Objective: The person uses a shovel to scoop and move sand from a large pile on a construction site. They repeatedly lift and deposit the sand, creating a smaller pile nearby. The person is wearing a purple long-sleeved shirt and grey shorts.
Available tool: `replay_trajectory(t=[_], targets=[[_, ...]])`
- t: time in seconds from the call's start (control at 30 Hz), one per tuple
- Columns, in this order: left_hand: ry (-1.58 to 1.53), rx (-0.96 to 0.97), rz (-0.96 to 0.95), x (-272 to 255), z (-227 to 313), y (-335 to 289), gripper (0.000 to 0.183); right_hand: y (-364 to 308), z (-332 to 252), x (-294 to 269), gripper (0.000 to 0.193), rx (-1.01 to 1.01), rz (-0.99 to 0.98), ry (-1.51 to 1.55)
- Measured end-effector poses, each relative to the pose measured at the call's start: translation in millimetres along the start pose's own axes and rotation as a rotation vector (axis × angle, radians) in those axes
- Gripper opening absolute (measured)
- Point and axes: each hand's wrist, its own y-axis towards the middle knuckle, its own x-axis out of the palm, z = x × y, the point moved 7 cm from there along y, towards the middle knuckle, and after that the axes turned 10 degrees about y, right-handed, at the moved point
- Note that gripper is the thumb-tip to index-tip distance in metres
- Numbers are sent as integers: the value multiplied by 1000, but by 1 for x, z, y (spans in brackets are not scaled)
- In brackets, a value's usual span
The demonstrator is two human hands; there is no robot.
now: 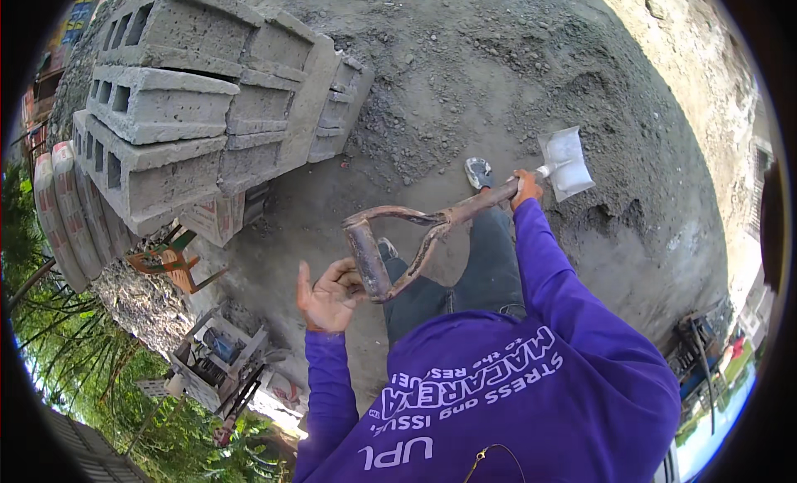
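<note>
A shovel (475,207) with a worn D-shaped handle (369,254) and a pale metal blade (569,169) slants across in front of my body. Low on its shaft, close to the blade, my right hand (525,189) is wrapped round it. My left hand (327,299) is palm up beside the handle's crossbar, thumb stretched out and fingers apart. Its fingertips reach the crossbar's edge without closing round it; whether they touch is hard to tell. The blade is over a heap of grey sand and gravel (614,109) and carries no visible load.
Stacked concrete hollow blocks (178,109) stand at the upper left, with filled sacks (70,209) beside them. Below these are an orange chair (178,263) and a machine with a metal frame (217,354). My shoe (478,172) is on the ground at the heap's edge.
</note>
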Motion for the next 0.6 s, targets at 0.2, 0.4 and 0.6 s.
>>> replay_trajectory(t=[0.2,0.4,0.6], targets=[[543,126,661,-211,-20,-51,71,-69,189,-26,30,-134,-195,-85],[312,46,1283,-456,-139,-185,54,-217,477,-85,30,462,-227,-313],[205,153,1610,-610,-183,-394,56,-353,650,-170,31,648,-219,-671]])
